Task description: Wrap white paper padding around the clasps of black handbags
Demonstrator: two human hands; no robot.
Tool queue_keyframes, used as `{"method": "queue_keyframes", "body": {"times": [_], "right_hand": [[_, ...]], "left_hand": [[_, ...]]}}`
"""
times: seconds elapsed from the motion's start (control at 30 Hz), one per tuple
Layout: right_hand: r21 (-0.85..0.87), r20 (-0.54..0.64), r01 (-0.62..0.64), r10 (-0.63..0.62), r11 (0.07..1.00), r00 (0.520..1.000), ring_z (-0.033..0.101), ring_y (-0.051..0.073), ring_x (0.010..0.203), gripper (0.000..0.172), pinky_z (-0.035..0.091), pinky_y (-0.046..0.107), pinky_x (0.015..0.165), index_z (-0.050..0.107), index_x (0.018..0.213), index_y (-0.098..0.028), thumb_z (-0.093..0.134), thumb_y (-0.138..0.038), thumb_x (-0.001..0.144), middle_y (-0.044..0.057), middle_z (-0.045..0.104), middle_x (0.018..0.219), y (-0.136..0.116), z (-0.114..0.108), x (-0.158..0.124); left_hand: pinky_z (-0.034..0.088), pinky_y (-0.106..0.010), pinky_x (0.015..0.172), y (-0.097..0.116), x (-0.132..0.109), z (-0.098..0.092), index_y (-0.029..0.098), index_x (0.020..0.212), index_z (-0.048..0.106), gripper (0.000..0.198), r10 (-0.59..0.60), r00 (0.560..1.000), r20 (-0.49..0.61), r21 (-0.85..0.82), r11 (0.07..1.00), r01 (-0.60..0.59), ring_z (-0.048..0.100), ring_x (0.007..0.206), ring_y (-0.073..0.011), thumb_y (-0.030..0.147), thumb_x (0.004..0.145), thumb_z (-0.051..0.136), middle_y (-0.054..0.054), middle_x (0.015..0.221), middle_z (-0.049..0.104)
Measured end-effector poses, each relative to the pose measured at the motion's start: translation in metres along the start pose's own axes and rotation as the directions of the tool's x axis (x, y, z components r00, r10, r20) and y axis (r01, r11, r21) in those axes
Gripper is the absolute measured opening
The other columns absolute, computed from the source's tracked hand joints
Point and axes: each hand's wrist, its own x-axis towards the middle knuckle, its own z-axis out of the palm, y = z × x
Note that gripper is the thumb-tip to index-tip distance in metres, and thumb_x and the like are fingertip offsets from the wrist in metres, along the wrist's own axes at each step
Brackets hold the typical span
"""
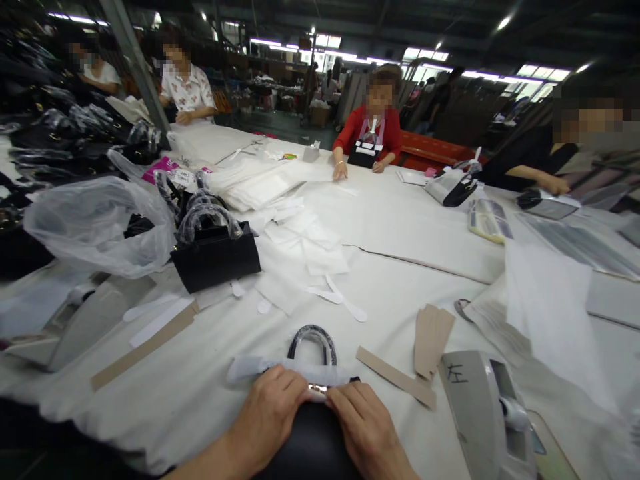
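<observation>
A black handbag (311, 443) is at the table's front edge, right before me. Its arched handle (314, 329), wrapped in see-through plastic, points away from me. A strip of thin white wrapping (246, 368) lies across the bag's top, around the metal clasp (317, 389). My left hand (270, 410) is closed over the top edge left of the clasp, fingertips pressing on the wrapping. On the other side of the clasp, my right hand (364, 421) grips the same edge with bent fingers. Both thumbs are mostly hidden.
Another black handbag (217, 257) stands at left beside a plastic bag (100, 223). Brown card strips (397, 377) and a grey tape dispenser (480, 413) lie at right. White sheets (305, 237) cover mid-table. Across it, a person in red (345, 137) handles a bag; others work nearby.
</observation>
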Motion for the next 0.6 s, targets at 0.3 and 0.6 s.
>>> {"method": "queue_keyframes", "body": {"times": [0.3, 0.6], "right_hand": [[0.125, 0.277, -0.477, 0.431, 0.870, 0.859, 0.062, 0.015, 0.068, 0.022, 0.046, 0.025, 0.062, 0.066, 0.079, -0.022, 0.048, -0.017, 0.091, 0.000, 0.063, 0.071, 0.012, 0.001, 0.024], [-0.025, 0.668, -0.528, 0.407, 0.849, 0.623, 0.061, 0.018, 0.086, 0.034, 0.046, 0.029, 0.077, 0.059, 0.118, -0.018, 0.060, -0.020, 0.084, 0.008, 0.060, 0.106, 0.030, -0.016, 0.062]], "left_hand": [[0.048, -0.032, 0.074, -0.008, 0.006, 0.000, 0.019, 0.089, 0.057, 0.020, -0.173, 0.984, 0.033, -0.194, 0.965, 0.176, 0.060, 0.080, -0.0202, 0.020, 0.099, 0.039, -0.003, 0.084, 0.062], [0.048, -0.035, 0.083, -0.029, 0.072, -0.040, 0.021, 0.112, 0.061, 0.036, -0.195, 0.769, 0.608, 0.015, 0.972, 0.234, 0.060, 0.099, -0.0273, 0.036, 0.080, 0.069, -0.006, 0.105, 0.060]]}}
